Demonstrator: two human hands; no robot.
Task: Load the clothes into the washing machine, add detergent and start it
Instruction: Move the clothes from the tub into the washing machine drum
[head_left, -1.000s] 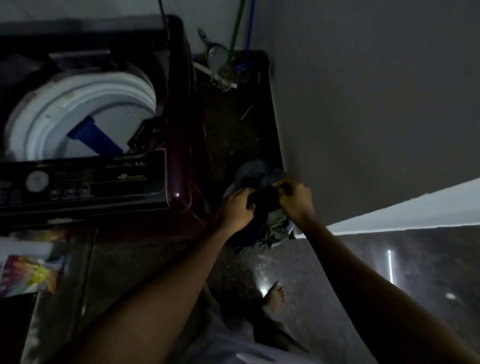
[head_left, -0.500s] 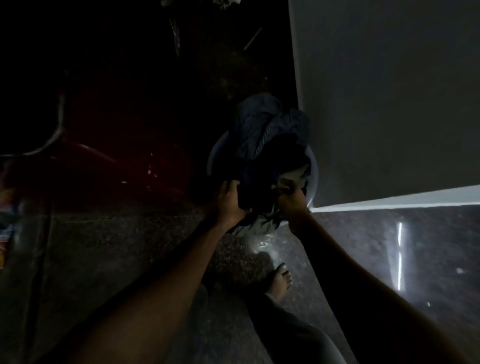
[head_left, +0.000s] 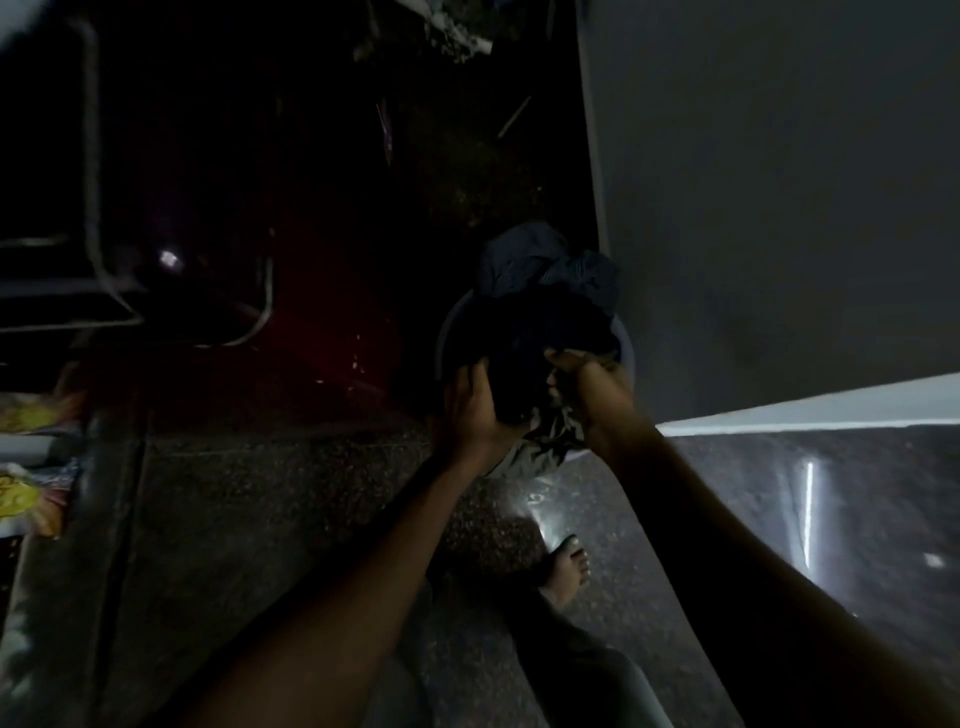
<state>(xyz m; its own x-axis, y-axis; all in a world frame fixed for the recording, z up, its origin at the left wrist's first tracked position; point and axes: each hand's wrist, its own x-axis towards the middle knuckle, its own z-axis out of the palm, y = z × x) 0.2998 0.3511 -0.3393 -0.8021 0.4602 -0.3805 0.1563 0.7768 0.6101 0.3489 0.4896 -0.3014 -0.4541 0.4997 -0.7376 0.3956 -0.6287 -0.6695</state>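
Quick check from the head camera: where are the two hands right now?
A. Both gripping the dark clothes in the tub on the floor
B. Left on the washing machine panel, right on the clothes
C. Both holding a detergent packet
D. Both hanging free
A: the left hand and the right hand both grip the dark clothes heaped in the round tub by the wall.

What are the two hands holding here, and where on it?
Both the left hand and right hand grip a dark garment by its near edge, on top of the clothes in the basin.
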